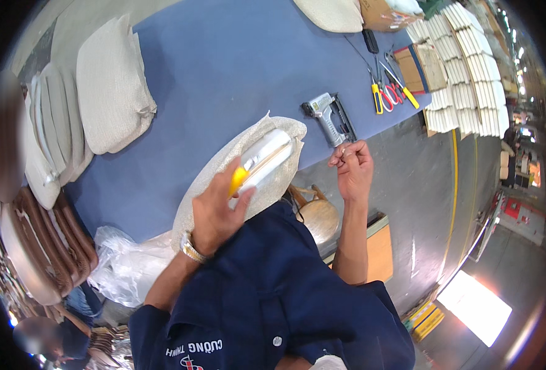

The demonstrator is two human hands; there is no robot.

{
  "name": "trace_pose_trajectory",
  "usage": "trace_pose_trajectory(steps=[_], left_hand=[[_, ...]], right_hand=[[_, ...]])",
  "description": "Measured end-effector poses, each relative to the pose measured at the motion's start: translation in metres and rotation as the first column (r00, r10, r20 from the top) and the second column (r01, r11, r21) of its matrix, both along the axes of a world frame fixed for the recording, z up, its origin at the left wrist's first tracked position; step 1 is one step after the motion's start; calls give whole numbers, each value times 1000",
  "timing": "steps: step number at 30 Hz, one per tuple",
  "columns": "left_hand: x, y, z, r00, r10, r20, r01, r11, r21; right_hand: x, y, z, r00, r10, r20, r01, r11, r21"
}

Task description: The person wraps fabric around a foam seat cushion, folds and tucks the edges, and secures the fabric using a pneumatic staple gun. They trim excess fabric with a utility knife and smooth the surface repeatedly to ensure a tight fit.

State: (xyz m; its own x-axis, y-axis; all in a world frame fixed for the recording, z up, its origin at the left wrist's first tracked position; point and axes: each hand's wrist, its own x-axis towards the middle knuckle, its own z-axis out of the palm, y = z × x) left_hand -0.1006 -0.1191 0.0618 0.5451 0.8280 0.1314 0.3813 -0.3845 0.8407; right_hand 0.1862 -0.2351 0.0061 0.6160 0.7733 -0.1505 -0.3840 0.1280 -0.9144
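Note:
My left hand is closed round a yellow handle; the rest of that tool is hidden or too blurred to tell. Beneath it, at the table's near edge, lies a beige fabric-covered panel with a shiny, pale inner part. My right hand is raised off the table's edge with its fingertips pinched together; whatever is between them is too small to name. Just beyond those fingers, a silver and black staple gun rests on the blue table.
Yellow-handled screwdrivers and red-handled pliers lie at the far right, beside a cardboard box. Beige padded panels are stacked at left, near brown cushions and crumpled plastic. A wooden stool stands below the edge.

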Motion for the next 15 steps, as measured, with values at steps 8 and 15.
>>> trace_pose_trajectory(steps=[8, 15], left_hand=[[-23, 4, -44, 914, -175, -367, 322, 862, 392], [-22, -7, -44, 779, -180, -600, 431, 849, 305]], right_hand=[[-137, -77, -70, 929, -307, -204, 226, 912, -343], [-220, -126, -133, 888, -416, -197, 287, 835, -470]])
